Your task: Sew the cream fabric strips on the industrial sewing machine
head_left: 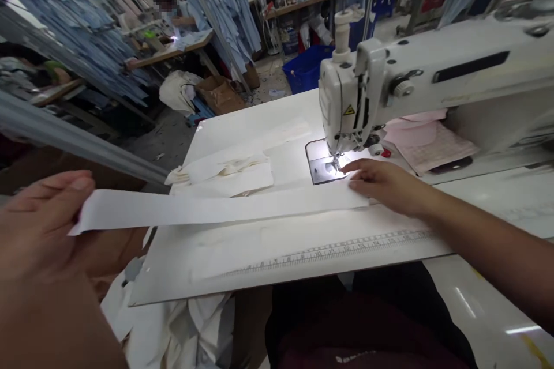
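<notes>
A long white cloth strip stretches across the sewing table. My left hand pinches its left end, raised beyond the table's left edge. At the other end, my right hand is closed on the strip, its index finger pointing toward the needle and presser foot. The fingertips are close to the lit metal needle plate of the white sewing machine. Behind the strip lies a small pile of folded white cloth pieces.
Pink fabric lies under the machine's arm. A printed ruler runs along the table's front edge. White cloth hangs or lies below on the left. Beyond are a blue bin, hanging light-blue garments and people at other machines.
</notes>
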